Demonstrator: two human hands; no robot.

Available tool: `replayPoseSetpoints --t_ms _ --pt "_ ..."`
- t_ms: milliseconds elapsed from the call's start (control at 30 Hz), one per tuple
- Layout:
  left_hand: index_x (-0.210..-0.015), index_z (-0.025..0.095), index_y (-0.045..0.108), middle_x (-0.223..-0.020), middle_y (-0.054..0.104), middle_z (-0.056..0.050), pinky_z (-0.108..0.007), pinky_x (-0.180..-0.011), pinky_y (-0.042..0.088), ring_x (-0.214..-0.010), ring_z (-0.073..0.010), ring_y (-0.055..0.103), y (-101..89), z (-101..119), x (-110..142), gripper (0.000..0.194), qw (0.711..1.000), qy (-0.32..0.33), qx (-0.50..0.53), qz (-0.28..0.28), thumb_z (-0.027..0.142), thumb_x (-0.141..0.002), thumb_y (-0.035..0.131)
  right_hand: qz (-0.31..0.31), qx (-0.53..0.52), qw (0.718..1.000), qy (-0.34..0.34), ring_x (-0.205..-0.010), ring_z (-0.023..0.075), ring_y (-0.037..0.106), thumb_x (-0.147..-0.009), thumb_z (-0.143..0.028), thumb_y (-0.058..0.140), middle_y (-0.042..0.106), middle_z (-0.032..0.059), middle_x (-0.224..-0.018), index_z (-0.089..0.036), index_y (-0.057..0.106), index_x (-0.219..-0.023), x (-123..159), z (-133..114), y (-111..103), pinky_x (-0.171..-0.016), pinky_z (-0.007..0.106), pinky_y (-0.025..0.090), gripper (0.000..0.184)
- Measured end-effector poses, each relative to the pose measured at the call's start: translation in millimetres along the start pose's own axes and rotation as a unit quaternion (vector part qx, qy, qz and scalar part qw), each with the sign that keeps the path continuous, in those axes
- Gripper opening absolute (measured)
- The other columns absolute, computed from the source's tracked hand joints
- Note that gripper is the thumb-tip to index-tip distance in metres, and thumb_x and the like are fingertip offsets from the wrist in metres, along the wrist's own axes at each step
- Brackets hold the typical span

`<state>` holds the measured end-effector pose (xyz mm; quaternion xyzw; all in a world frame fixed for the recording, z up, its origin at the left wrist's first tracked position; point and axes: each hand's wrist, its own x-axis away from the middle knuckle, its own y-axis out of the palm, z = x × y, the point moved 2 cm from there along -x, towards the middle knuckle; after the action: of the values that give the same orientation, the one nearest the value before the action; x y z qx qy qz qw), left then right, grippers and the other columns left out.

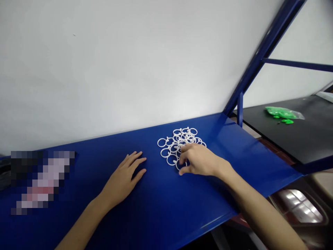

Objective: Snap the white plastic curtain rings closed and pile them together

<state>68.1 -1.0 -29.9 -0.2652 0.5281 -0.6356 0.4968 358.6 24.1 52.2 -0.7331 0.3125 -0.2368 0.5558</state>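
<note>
Several white plastic rings [163, 142], each with a small knob, lie in an overlapping cluster on the blue shelf [156, 201]. My right hand [199, 158] reaches over the near right side of this cluster. Its fingers are bent, with a gap between thumb and index finger around the nearest ring, and none of the rings is visibly lifted. Part of the cluster is hidden beneath the hand. To the left of the rings, my left hand [123, 178] rests palm down on the blue surface, fingers spread, touching none of them.
A pixelated pale item [44, 180] lies at the left, beside a dark object. Behind the shelf rises a white wall [117, 69]. Blue frame bars [260, 52] stand at the right. Beyond them, a black tabletop [286, 139] carries a clear bag of green pieces [282, 113].
</note>
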Motion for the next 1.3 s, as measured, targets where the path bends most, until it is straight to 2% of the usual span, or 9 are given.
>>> replayPoseSetpoints --t_ms 100,200,333,467,700,933,1067,1167,1300 --pt "-0.134 0.029 0.059 -0.152 0.051 -0.003 -0.054 -0.124 0.029 -0.146 -0.0270 0.040 -0.4 1.1 -0.3 0.044 1.000 0.001 -0.001 0.002 0.051 -0.099 0.044 -0.058 0.009 0.998 0.026 -0.082 0.0201 0.064 -0.082 -0.022 0.077 0.069 0.0034 -0.091 -0.022 0.077 -0.087 2.6 1.6 2.1 -0.067 0.030 0.046 0.006" --pt "-0.135 0.028 0.059 -0.152 0.051 -0.002 -0.054 -0.124 0.029 -0.146 -0.0269 0.039 0.1 1.5 -0.4 0.044 1.000 -0.001 -0.004 -0.002 0.050 -0.100 0.043 -0.063 -0.035 0.997 0.017 -0.081 0.0167 0.063 -0.083 -0.011 0.067 0.068 0.0033 -0.094 -0.019 0.073 -0.087 3.3 1.5 0.4 -0.069 0.028 0.046 0.011" --pt "-0.135 0.030 0.059 -0.153 0.050 -0.002 -0.053 -0.124 0.029 -0.146 -0.0258 0.040 2.6 0.2 0.3 0.041 1.000 0.007 -0.010 0.009 0.048 -0.100 0.045 0.021 -0.069 0.997 0.005 -0.083 0.0154 0.061 -0.087 -0.014 0.060 0.065 0.0058 -0.099 -0.015 0.066 -0.092 0.9 -2.1 -2.7 -0.076 0.028 0.047 0.008" --pt "-0.135 0.029 0.058 -0.152 0.051 -0.003 -0.053 -0.123 0.030 -0.145 -0.0252 0.041 4.2 -1.1 0.8 0.040 0.999 0.019 -0.018 0.020 0.045 -0.100 0.046 0.072 -0.055 0.996 0.008 -0.081 0.0163 0.060 -0.094 -0.018 0.055 0.065 0.0054 -0.093 -0.015 0.063 -0.093 -7.6 -6.9 10.4 -0.076 0.029 0.046 0.009" --pt "-0.136 0.027 0.058 -0.152 0.051 -0.005 -0.055 -0.122 0.031 -0.144 -0.0264 0.042 3.5 0.9 0.1 0.042 0.999 0.024 -0.023 0.016 0.046 -0.101 0.044 0.029 -0.004 0.999 -0.013 -0.074 0.0147 0.056 -0.097 -0.023 0.058 0.060 0.0075 -0.097 -0.013 0.062 -0.096 -18.3 -19.9 43.9 -0.070 0.028 0.046 0.012" --pt "-0.135 0.025 0.059 -0.149 0.054 -0.007 -0.056 -0.120 0.034 -0.141 -0.0278 0.045 1.9 1.9 0.6 0.042 0.998 0.036 -0.036 0.027 0.045 -0.101 0.045 -0.014 0.000 1.000 -0.024 -0.076 0.0150 0.058 -0.100 -0.020 0.054 0.059 0.0090 -0.103 -0.012 0.062 -0.098 -11.8 -22.5 34.6 -0.070 0.029 0.048 0.012" --pt "-0.137 0.024 0.056 -0.142 0.060 -0.007 -0.050 -0.113 0.045 -0.130 -0.0251 0.056 -3.4 20.9 -1.0 0.040 0.995 0.056 -0.025 0.075 0.038 -0.100 0.047 -0.015 0.007 0.999 -0.046 -0.079 0.0175 0.059 -0.102 -0.021 0.050 0.062 0.0074 -0.094 -0.013 0.061 -0.099 -9.6 -27.8 29.7 -0.073 0.031 0.048 0.014" --pt "-0.143 0.025 0.050 -0.143 0.058 -0.007 -0.044 -0.109 0.048 -0.129 -0.0227 0.055 -3.2 38.8 -3.4 0.043 0.991 0.095 -0.003 0.097 0.028 -0.100 0.046 -0.006 -0.014 0.997 -0.080 -0.079 0.0172 0.058 -0.103 -0.022 0.049 0.064 0.0071 -0.093 -0.014 0.060 -0.100 -9.3 -33.0 31.6 -0.074 0.030 0.046 0.014" --pt "-0.123 0.024 0.066 -0.132 0.065 -0.005 -0.043 -0.104 0.050 -0.122 -0.0229 0.057 2.0 43.5 -5.0 0.030 0.987 0.132 -0.006 0.095 0.023 -0.100 0.047 -0.019 -0.049 0.989 -0.136 -0.088 0.0184 0.059 -0.103 -0.018 0.047 0.065 0.0079 -0.096 -0.014 0.062 -0.099 -9.5 -36.5 33.7 -0.083 0.032 0.047 0.015"
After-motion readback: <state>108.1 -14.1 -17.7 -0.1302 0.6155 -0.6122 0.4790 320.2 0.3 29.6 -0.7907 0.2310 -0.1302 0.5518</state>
